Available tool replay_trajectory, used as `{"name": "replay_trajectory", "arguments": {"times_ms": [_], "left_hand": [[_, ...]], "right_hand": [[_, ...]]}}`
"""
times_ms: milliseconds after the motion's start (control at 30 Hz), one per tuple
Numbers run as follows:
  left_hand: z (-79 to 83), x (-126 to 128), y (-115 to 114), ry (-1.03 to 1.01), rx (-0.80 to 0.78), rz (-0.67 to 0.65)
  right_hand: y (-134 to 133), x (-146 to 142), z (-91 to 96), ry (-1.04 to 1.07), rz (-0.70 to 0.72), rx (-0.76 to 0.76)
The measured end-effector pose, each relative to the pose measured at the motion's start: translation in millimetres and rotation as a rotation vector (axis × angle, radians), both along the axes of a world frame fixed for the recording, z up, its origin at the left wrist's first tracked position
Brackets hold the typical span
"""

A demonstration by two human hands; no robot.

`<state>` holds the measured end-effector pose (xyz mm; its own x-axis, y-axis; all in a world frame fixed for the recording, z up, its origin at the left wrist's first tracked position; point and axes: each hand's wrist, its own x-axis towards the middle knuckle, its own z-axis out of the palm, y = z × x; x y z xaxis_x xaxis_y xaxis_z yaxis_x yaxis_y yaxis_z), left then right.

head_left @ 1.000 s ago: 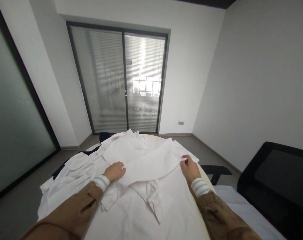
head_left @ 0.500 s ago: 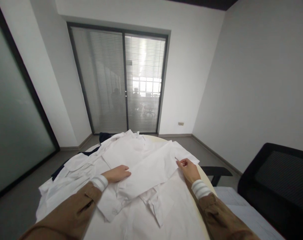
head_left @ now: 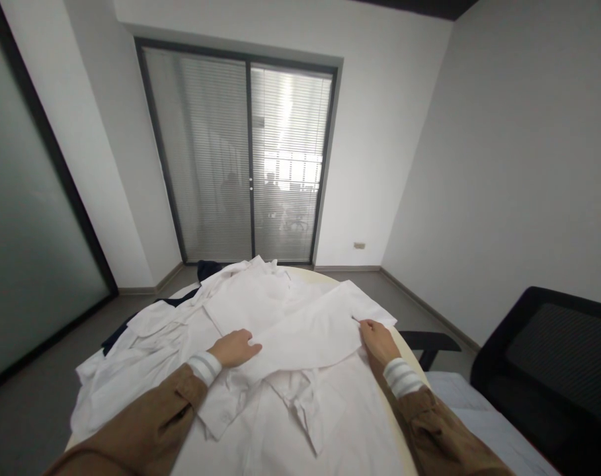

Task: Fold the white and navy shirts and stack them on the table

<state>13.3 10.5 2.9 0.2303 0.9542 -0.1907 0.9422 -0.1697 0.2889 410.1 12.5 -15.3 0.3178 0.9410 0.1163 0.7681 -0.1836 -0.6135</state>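
Both hands on a white shirt spread over the bench.

Closest to us, the white shirt (head_left: 280,436) lies flat on the bench (head_left: 315,273), its collar (head_left: 300,396) crumpled at the middle. Just past the collar, a folded flap (head_left: 305,334) of the shirt stretches across between our hands. Our left hand (head_left: 233,348) lies flat on the flap's left end, palm down, fingers loose, gripping nothing. Our right hand (head_left: 377,340) sits at the flap's right edge, fingers curled onto the cloth; whether they pinch it we cannot tell. Left of the left hand, a heap of white clothes (head_left: 146,344) covers the bench, with a dark garment (head_left: 208,270) at the far edge. Off right stands a black chair (head_left: 548,350); beyond, a glass door (head_left: 250,158) with blinds.
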Motion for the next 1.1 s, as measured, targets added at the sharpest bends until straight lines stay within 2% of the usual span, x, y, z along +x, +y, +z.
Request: {"name": "replay_trajectory", "arguments": {"times_ms": [133,300,400,567,733,967,1100], "left_hand": [[3.4,6.0,-5.7,-0.004,0.108,0.035],[-6.3,7.2,-7.4,-0.093,0.222,-0.144],[-13.9,5.4,-6.4,-0.101,0.28,-0.236],[-20.3,3.2,-5.4,-0.14,0.341,-0.356],[-26.2,2.3,-4.4,-0.146,0.359,-0.366],[-35.4,9.9,-2.6,-0.154,0.375,-0.362],[-37.7,15.1,2.9,-0.162,0.391,-0.334]], "right_hand": [[8.1,-3.4,10.3,-0.1,0.039,-0.039],[36.7,-8.7,29.7,-0.265,0.005,-0.058],[60.7,-10.6,37.9,-0.287,-0.036,-0.069],[97.2,-7.9,35.7,-0.262,-0.038,-0.078],[124.6,-8.0,32.0,-0.223,-0.054,-0.067],[159.4,-21.8,50.5,-0.167,-0.038,0.044],[168.4,-21.9,48.6,-0.068,0.023,0.014]]}}
